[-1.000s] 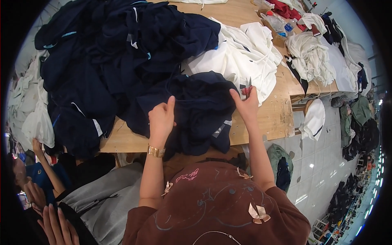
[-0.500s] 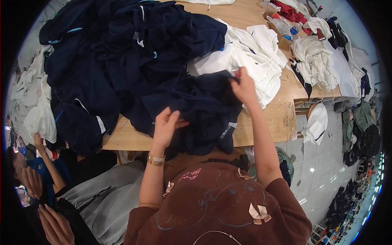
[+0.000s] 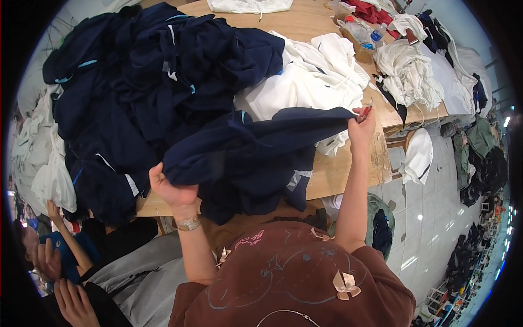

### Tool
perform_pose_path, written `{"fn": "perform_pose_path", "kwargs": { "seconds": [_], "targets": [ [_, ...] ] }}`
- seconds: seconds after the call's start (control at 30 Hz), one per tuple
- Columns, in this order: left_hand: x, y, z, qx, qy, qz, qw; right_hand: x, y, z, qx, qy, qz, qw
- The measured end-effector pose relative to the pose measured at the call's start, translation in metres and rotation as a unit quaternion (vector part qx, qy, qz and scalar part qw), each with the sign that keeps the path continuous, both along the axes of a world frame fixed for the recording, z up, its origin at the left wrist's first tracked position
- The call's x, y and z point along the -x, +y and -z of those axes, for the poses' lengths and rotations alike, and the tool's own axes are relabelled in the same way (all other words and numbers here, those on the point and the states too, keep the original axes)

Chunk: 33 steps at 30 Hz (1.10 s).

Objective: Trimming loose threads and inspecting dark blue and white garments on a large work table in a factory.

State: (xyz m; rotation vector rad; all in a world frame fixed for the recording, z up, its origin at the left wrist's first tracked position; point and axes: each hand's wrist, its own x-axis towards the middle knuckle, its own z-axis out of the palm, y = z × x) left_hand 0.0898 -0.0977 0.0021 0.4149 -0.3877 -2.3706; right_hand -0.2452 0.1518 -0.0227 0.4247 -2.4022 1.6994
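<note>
A navy garment (image 3: 239, 147) is stretched between my two hands over the table's front edge, its lower part hanging past that edge. Closed on its left end is my left hand (image 3: 173, 188), palm up, the thumb raised. My right hand (image 3: 362, 128) pinches the far right corner, higher and farther out. The same hand also holds a small red-handled tool (image 3: 364, 112) with a thin metal tip, which looks like thread snips; most of it is hidden by the fingers. Under and behind the stretched cloth lie white garments (image 3: 310, 76).
A large heap of navy garments (image 3: 125, 92) covers the table's left side. More white cloth (image 3: 408, 73) and a clear bag with bottles (image 3: 359, 32) lie at the far right. A co-worker's hands (image 3: 73, 302) show at lower left. A white piece (image 3: 418, 155) hangs off a stool at right.
My hands have moved apart, the left one leftward and the right one rightward and slightly down. The navy garment, bunched before, is now pulled out long between them.
</note>
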Motion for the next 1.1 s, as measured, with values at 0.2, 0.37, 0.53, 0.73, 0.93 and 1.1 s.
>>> {"fn": "perform_pose_path", "kwargs": {
  "seconds": [0.2,0.37,0.53,0.73,0.93,1.1],
  "targets": [
    [0.006,0.003,-0.013,0.124,-0.158,-0.082,0.976,-0.013,-0.028,-0.037,0.141,0.005,-0.038,0.989],
    [0.000,-0.031,-0.014,0.155,-0.177,-0.127,0.964,0.008,-0.019,-0.049,0.080,0.122,-0.031,0.989],
    [0.008,-0.048,-0.034,0.181,-0.151,-0.185,0.954,0.012,-0.016,-0.058,0.055,0.123,-0.024,0.991],
    [0.018,-0.044,-0.044,0.362,-0.263,-0.232,0.864,-0.025,-0.030,-0.064,0.067,-0.022,-0.188,0.980],
    [0.000,-0.040,0.001,0.514,-0.636,0.013,0.575,-0.055,-0.040,-0.021,0.021,-0.271,-0.253,0.928],
    [-0.010,-0.033,0.009,0.493,-0.575,-0.018,0.653,-0.053,-0.041,-0.017,0.093,-0.373,-0.262,0.885]
  ]
}}
